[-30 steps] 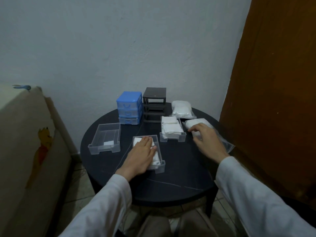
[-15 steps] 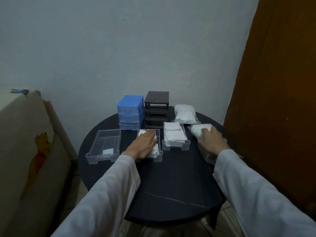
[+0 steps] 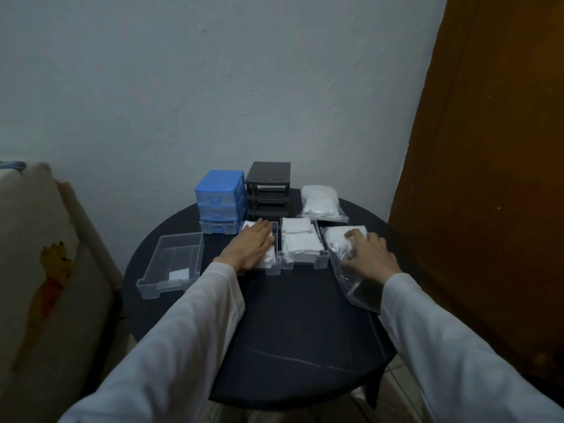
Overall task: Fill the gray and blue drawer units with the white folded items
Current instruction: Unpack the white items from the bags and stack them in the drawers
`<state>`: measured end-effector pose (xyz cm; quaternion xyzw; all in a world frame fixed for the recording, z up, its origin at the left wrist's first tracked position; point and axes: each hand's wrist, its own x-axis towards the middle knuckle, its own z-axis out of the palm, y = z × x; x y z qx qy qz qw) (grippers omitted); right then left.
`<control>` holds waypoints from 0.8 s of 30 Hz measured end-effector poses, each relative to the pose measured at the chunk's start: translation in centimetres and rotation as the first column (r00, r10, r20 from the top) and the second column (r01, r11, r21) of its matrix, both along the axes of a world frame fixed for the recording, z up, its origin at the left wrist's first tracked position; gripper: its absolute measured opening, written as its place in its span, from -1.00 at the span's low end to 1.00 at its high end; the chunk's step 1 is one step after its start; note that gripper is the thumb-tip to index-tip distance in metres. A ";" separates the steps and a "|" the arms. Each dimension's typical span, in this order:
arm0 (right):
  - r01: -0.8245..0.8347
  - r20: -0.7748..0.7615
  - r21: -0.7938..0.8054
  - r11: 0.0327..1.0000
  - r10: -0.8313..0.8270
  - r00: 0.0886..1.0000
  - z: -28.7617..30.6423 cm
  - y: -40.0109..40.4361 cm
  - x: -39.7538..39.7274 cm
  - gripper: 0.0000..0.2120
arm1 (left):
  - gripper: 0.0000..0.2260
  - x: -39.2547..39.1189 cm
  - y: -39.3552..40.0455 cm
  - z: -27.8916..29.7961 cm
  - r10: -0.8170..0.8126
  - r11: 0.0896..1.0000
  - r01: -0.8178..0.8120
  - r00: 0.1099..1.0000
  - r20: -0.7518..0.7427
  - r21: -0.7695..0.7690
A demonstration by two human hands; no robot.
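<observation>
- Both hands have slid farther from the body since earlier.
- Left hand presses flat on white folded items in a clear drawer (fingers straight), before the gray unit.
- Right hand grips a plastic bag.

Your flat left hand covers most of the white folded items in the clear plastic drawer beneath it, so you cannot tell how full it is. Your right hand hides the middle of the crinkled clear plastic bag of white items; whether your fingers are pinching something inside is not visible. The open slots of the dark gray drawer frame are too dim to read. Your white sleeves run off the bottom edge, and the round black table loses its near rim behind them.
</observation>
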<state>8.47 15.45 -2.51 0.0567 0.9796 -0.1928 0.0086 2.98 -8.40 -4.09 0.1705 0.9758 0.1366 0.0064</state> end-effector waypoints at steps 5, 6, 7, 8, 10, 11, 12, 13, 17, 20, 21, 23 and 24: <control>0.018 0.041 -0.057 0.998 -0.016 0.999 0.7 0.2 0.3 -0.35 | -0.59 1.2 0.9 0.6 0.067 0.983 -0.030 0.977 -0.201 0.180; 0.032 0.034 -0.045 0.998 -0.030 0.999 1.0 0.1 0.2 -0.37 | -0.61 1.7 1.4 0.9 0.083 0.969 -0.018 0.963 -0.256 0.245; 0.046 0.025 -0.023 0.999 -0.045 0.999 1.2 0.1 0.1 -0.40 | -0.64 2.3 2.0 1.0 0.090 0.955 0.005 0.948 -0.304 0.296; 0.060 0.016 0.001 0.998 -0.060 0.998 1.5 0.1 -0.1 -0.42 | -0.66 2.7 2.8 1.2 0.084 0.943 0.036 0.936 -0.342 0.330; 0.092 0.010 -0.001 0.996 -0.092 0.996 1.7 0.4 -0.7 -0.43 | -0.67 3.3 4.3 1.3 0.042 0.926 0.100 0.930 -0.365 0.364; 0.102 0.026 -0.041 0.994 -0.101 0.995 1.6 0.8 -1.0 -0.42 | -0.67 3.6 5.1 1.3 0.020 0.919 0.124 0.933 -0.360 0.374; 0.105 0.059 -0.100 0.989 -0.099 0.993 1.5 1.2 -1.2 -0.39 | -0.67 3.8 5.8 1.2 0.002 0.913 0.143 0.936 -0.353 0.382; 0.100 0.099 -0.159 0.982 -0.085 0.991 1.3 1.6 -1.3 -0.35 | -0.68 4.1 6.4 1.2 -0.012 0.905 0.157 0.938 -0.346 0.394; 0.107 0.167 -0.287 0.952 -0.060 0.984 0.5 2.9 -1.0 -0.23 | -0.71 5.2 8.5 1.2 -0.054 0.861 0.197 0.952 -0.302 0.469; 0.113 0.123 -0.410 0.905 -0.068 0.990 0.5 3.8 -0.3 -0.28 | -0.73 5.7 9.8 1.2 -0.095 0.832 0.199 0.971 -0.220 0.518; 0.108 0.102 -0.457 0.883 -0.069 0.992 0.5 4.2 0.0 -0.30 | -0.74 5.8 10.2 1.2 -0.109 0.823 0.197 0.975 -0.191 0.533; 0.089 0.049 -0.530 0.843 -0.074 0.996 0.6 5.3 0.8 -0.33 | -0.74 5.8 11.3 1.1 -0.120 0.808 0.174 0.984 -0.133 0.563; 0.076 0.020 -0.552 0.830 -0.078 0.997 0.8 5.7 1.3 -0.35 | -0.73 5.7 11.9 1.1 -0.113 0.795 0.148 0.989 -0.096 0.588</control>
